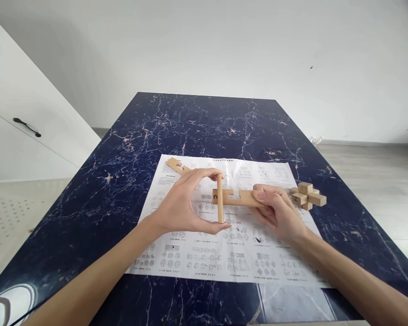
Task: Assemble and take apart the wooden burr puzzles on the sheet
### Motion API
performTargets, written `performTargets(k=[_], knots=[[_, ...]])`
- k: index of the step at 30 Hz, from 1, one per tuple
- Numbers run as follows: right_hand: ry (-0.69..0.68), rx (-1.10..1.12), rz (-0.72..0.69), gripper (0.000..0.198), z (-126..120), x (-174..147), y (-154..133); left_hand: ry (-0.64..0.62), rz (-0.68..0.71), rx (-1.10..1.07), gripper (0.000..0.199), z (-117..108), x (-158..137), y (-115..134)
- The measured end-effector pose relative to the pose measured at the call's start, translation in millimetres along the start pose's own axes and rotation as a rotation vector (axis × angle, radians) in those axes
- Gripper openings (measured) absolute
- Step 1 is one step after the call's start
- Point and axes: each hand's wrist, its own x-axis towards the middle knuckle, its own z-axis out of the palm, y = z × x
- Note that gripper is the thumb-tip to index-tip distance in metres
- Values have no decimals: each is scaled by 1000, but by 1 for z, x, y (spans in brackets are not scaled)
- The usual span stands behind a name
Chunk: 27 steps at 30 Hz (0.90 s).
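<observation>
My left hand (187,201) grips a flat wooden puzzle piece (220,199) by its two ends, fingers at the far end and thumb at the near end, so its narrow edge faces me. In my right hand (277,210) is a notched wooden puzzle piece (248,198), pinched by its right end. Its left end, with a dark mark on it, shows just beyond the left-hand piece, so the two cross; whether they interlock I cannot tell. Another notched wooden piece (176,165) lies on the sheet past my left hand, partly hidden by it.
Beneath my hands a creased printed instruction sheet (204,262) covers part of the dark blue marble-patterned table (204,122). An assembled wooden burr puzzle (306,196) sits right of my right hand. A white cabinet (27,104) stands at the left, and a white cup-like object (12,303) at lower left.
</observation>
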Motion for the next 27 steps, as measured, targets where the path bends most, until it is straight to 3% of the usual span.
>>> performTargets(k=[17, 23, 27], knots=[[4, 61, 6, 50, -7, 2, -1, 4, 52, 1, 89, -1, 1, -6], [66, 106, -93, 51, -16, 1, -8, 178, 18, 55, 77, -20, 3, -16], [137, 162, -43, 47, -17, 4, -11, 156, 4, 161, 85, -19, 4, -18]])
